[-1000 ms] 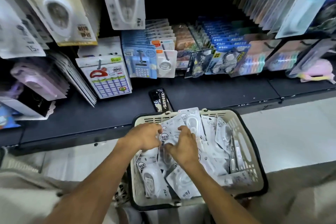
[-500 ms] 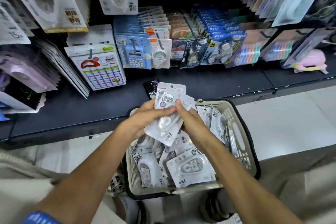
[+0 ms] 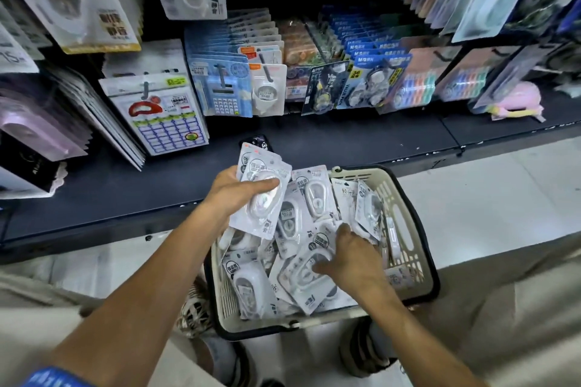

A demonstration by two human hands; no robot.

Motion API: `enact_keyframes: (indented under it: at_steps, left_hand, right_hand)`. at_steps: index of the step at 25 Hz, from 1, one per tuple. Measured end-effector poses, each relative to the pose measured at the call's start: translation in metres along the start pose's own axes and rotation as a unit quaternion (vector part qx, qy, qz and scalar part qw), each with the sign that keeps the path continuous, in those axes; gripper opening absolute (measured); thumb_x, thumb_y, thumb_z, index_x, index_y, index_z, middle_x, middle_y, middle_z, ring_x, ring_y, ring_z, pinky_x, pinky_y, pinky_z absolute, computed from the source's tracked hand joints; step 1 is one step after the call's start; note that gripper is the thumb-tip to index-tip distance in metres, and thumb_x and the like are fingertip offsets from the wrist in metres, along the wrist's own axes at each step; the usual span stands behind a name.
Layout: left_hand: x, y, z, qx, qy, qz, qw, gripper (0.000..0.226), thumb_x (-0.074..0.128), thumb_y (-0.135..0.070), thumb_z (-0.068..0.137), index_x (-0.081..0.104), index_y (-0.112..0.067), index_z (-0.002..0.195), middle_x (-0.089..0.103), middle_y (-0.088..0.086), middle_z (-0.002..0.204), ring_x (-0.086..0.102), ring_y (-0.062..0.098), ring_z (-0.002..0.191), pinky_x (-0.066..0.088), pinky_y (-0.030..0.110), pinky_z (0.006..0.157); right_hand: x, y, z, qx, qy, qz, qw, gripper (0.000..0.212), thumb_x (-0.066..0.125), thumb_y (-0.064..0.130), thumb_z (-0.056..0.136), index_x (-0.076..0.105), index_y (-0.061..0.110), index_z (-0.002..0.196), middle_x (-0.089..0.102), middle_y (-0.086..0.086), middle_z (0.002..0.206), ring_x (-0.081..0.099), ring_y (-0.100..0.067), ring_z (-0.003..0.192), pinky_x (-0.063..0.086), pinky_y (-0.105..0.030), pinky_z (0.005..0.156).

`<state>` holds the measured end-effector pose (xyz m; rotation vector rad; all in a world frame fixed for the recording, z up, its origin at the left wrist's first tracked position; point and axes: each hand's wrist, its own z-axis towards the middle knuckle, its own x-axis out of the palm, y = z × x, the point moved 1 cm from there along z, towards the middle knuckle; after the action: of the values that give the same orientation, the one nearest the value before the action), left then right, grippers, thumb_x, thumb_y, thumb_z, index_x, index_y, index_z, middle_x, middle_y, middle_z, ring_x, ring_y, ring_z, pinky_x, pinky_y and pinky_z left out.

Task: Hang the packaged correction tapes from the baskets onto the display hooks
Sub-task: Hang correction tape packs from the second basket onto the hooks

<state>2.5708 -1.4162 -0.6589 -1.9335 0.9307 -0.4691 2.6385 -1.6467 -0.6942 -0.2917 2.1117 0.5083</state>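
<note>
A: Change since half a second ago: both hands were together on one bundle above the basket. Now they are split. Left hand [image 3: 234,195] keeps the stack [image 3: 262,198] alone, lifted over the basket's far-left corner, near the shelf [image 3: 345,141] edge. Right hand [image 3: 352,258] has let go and dropped back into the basket [image 3: 405,198].

B: Meaning for the task?

A: Judgement: still collecting, not hanging. The stack grows pack by pack; no pack has gone to a hook yet. The hooks sit well apart from the hands, up on the display.

B: Left grip?

A: Narrow, holding the stack. Thumb lies across the front of the top pack, fingers behind it. At least two packs are fanned out in the grip; exact count unclear.

B: Right grip?

A: Fingers spread and fairly straight, pressing down on a loose pack [image 3: 309,276] in the middle of the heap. Nothing pinched that I can see; the fingertips are partly hidden among the packs, so a pinch cannot be ruled out.

B: Remaining stock?

A: Many packs lie jumbled in the basket, overlapping, some on edge along the right wall.
</note>
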Motion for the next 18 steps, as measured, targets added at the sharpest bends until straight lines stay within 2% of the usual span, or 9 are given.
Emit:
enact_keyframes:
  at_steps: [1, 3, 5, 7, 9, 12, 14, 16, 18]
  left_hand:
    - [-0.001, -0.001, -0.001, 0.007, -0.005, 0.015, 1.0, 0.033, 0.092, -0.013, 0.071, 0.073, -0.018, 0.097, 0.081, 0.0, 0.095, 0.078, 0.019, 0.085, 0.062, 0.034, 0.077]
    - [-0.004, -0.004, -0.003, 0.015, -0.003, 0.026, 1.0, 0.037, 0.093, -0.012, 0.069, 0.072, -0.019, 0.099, 0.08, -0.001, 0.097, 0.077, 0.022, 0.091, 0.062, 0.041, 0.086]
    - [-0.01, -0.005, -0.004, 0.023, -0.015, 0.04, 0.999, 0.044, 0.094, -0.013, 0.068, 0.068, -0.02, 0.103, 0.079, -0.001, 0.1, 0.076, 0.021, 0.092, 0.061, 0.041, 0.086]
    - [-0.015, -0.006, -0.004, 0.029, -0.02, 0.046, 0.998, 0.047, 0.093, -0.014, 0.069, 0.065, -0.021, 0.105, 0.079, -0.002, 0.099, 0.076, 0.016, 0.087, 0.062, 0.036, 0.078]
    - [-0.014, -0.012, -0.009, 0.021, 0.02, 0.027, 0.999, 0.047, 0.092, -0.015, 0.07, 0.066, -0.02, 0.109, 0.08, -0.001, 0.098, 0.077, 0.014, 0.081, 0.06, 0.03, 0.069]
    - [-0.004, -0.031, -0.018, 0.01, 0.127, -0.078, 0.989, 0.04, 0.087, -0.014, 0.071, 0.075, -0.015, 0.109, 0.079, 0.01, 0.107, 0.077, 0.022, 0.089, 0.06, 0.032, 0.073]
    - [-0.004, -0.054, -0.028, 0.003, 0.167, -0.174, 0.97, 0.028, 0.083, -0.029, 0.071, 0.082, -0.021, 0.098, 0.078, 0.011, 0.107, 0.077, 0.023, 0.087, 0.061, 0.032, 0.07]
    - [-0.007, -0.078, -0.04, 0.003, 0.175, -0.26, 0.95, 0.04, 0.078, -0.046, 0.074, 0.081, -0.022, 0.105, 0.078, 0.01, 0.11, 0.077, 0.025, 0.088, 0.062, 0.035, 0.068]
    - [-0.013, -0.098, -0.048, 0.034, 0.111, -0.293, 0.949, 0.059, 0.084, -0.037, 0.067, 0.073, -0.016, 0.121, 0.078, 0.011, 0.111, 0.076, 0.028, 0.089, 0.061, 0.036, 0.064]
  right_hand:
    - [0.0, 0.002, 0.004, -0.005, 0.005, 0.042, 0.999, 0.064, 0.082, 0.049, 0.077, 0.045, 0.016, 0.118, 0.066, -0.001, 0.107, 0.067, -0.025, 0.103, 0.051, -0.034, 0.08]
    - [-0.007, -0.003, 0.008, 0.007, 0.081, 0.201, 0.976, 0.061, 0.09, 0.034, 0.073, 0.054, 0.015, 0.118, 0.069, 0.0, 0.112, 0.068, -0.022, 0.099, 0.052, -0.032, 0.078]
    - [-0.031, -0.015, 0.01, -0.016, 0.122, 0.369, 0.921, 0.05, 0.094, 0.019, 0.067, 0.065, 0.015, 0.107, 0.076, -0.002, 0.104, 0.073, -0.018, 0.092, 0.056, -0.027, 0.074]
    - [-0.069, -0.015, 0.013, -0.08, 0.115, 0.491, 0.86, 0.04, 0.092, 0.01, 0.066, 0.072, 0.017, 0.099, 0.079, -0.007, 0.096, 0.076, -0.02, 0.083, 0.057, -0.023, 0.064]
    - [-0.108, -0.001, 0.014, -0.144, 0.11, 0.553, 0.813, 0.036, 0.091, 0.009, 0.066, 0.076, 0.022, 0.097, 0.078, -0.009, 0.092, 0.074, -0.021, 0.072, 0.057, -0.026, 0.055]
    - [-0.147, 0.041, 0.013, -0.209, 0.093, 0.53, 0.817, 0.037, 0.089, 0.018, 0.064, 0.075, 0.029, 0.096, 0.077, -0.003, 0.087, 0.07, -0.019, 0.063, 0.052, -0.024, 0.043]
    - [-0.164, 0.07, 0.016, -0.199, 0.005, 0.543, 0.816, 0.05, 0.092, 0.014, 0.062, 0.068, 0.029, 0.103, 0.077, -0.002, 0.088, 0.071, -0.025, 0.069, 0.056, -0.03, 0.048]
    - [-0.176, 0.096, 0.014, -0.156, -0.117, 0.605, 0.772, 0.06, 0.094, 0.015, 0.066, 0.058, 0.031, 0.112, 0.078, -0.001, 0.093, 0.074, -0.028, 0.084, 0.062, -0.042, 0.068]
    - [-0.181, 0.121, 0.007, -0.137, -0.161, 0.663, 0.718, 0.065, 0.094, 0.024, 0.067, 0.052, 0.035, 0.116, 0.077, 0.0, 0.104, 0.075, -0.025, 0.095, 0.06, -0.049, 0.086]
